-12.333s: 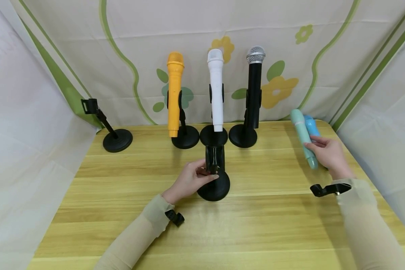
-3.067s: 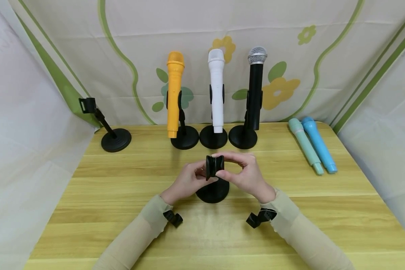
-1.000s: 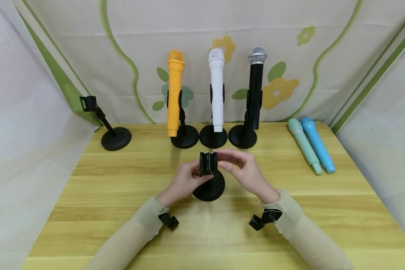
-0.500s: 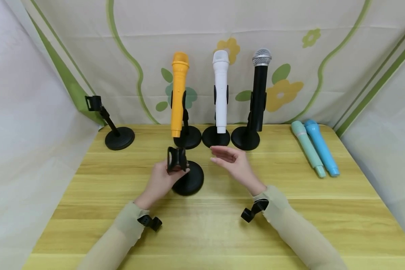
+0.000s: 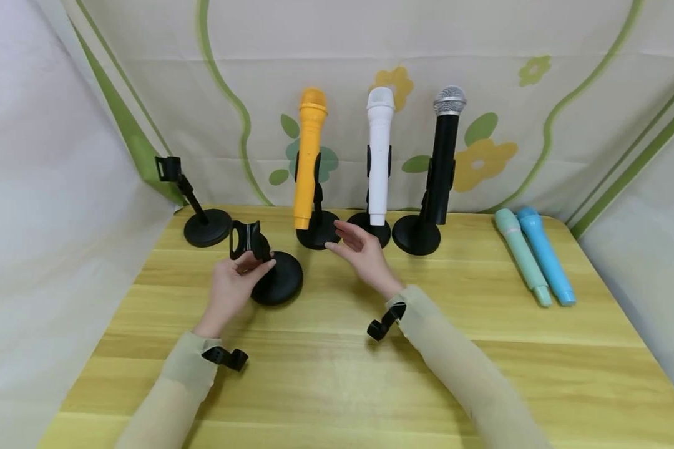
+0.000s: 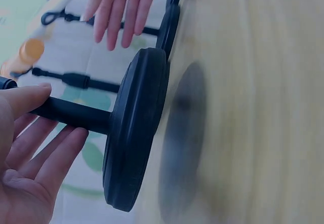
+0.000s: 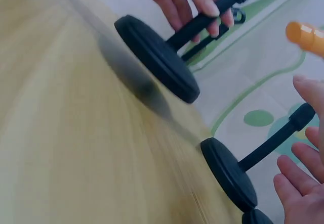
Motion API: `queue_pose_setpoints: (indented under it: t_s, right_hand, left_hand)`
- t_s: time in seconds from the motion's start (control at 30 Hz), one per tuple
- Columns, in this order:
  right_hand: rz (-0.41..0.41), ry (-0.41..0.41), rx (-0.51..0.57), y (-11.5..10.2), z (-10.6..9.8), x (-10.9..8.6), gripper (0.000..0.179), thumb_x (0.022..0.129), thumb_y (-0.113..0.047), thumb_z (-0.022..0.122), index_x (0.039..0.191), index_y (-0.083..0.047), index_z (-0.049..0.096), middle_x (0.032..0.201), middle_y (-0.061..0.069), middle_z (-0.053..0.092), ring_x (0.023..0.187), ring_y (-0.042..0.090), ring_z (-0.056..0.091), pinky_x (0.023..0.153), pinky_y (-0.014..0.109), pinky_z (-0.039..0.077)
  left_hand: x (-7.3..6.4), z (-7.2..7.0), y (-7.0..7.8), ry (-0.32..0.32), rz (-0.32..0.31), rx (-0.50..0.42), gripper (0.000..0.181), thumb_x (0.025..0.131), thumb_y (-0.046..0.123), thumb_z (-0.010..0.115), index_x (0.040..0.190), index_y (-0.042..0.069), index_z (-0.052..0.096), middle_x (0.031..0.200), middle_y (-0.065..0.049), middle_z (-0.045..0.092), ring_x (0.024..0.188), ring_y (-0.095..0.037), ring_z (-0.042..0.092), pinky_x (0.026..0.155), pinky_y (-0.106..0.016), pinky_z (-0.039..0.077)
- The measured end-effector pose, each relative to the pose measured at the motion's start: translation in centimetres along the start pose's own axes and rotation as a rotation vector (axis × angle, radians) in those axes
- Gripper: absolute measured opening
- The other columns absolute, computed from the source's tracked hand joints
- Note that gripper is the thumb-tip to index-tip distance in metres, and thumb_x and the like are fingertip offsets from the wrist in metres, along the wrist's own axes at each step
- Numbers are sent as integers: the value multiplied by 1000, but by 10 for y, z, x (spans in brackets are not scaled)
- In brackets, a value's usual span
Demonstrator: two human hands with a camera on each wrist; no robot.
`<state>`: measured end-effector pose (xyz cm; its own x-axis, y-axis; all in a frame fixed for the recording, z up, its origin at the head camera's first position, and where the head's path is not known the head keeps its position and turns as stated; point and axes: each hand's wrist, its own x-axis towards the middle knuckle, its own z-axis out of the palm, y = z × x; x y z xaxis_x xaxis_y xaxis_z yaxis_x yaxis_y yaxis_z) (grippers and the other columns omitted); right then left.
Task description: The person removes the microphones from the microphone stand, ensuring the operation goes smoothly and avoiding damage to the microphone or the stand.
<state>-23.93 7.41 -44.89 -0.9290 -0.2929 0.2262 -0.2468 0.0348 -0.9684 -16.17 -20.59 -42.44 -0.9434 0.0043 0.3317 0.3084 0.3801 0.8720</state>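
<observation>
My left hand (image 5: 230,290) pinches the post of a black microphone stand (image 5: 281,280) whose holder has no microphone in it. In the left wrist view its round base (image 6: 134,133) is tipped and hangs just above the table, with a shadow beneath. My right hand (image 5: 365,255) holds nothing; its fingers are loosely spread before the stand bearing the orange microphone (image 5: 310,162). A white microphone (image 5: 379,162) and a black microphone with a silver head (image 5: 444,162) sit in stands alongside to the right.
Another black stand (image 5: 206,227) without a microphone stands at the back left. A mint-green microphone (image 5: 522,255) and a blue microphone (image 5: 547,255) lie side by side at the back right of the wooden table (image 5: 337,386). A patterned curtain (image 5: 337,37) hangs behind.
The left hand first held the stand at the centre, then carried it left. The right hand left the mint-green microphone, touched the stand's holder, let go and followed leftward.
</observation>
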Motion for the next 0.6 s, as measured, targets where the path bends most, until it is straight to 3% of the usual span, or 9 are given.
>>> queue_pose_setpoints:
  t_s: [0.23,0.43,0.6]
  right_hand:
    - [18,84,-17,5,15,36,67,94,-29,78,150,-7,49,150,7,50,135,23,50,112,34,40]
    - [13,150,-18,-5,28,64,68,95,-29,77,152,-9,46,152,1,48,135,19,50,109,28,41]
    - [-21,192,-13,-13,34,81,55,97,-19,73,148,-9,53,146,4,54,130,19,54,107,28,44]
  left_hand:
    - [21,-13,-11,143,44,106,25,91,18,81,108,0,78,114,-16,71,93,-27,74,82,-20,55]
    - [44,-18,-19,185,152,132,18,91,10,79,106,0,77,101,-11,71,89,-30,74,79,-15,54]
    - [63,-22,-28,240,159,172,15,91,10,79,101,-1,77,96,-12,71,86,-29,75,77,-15,54]
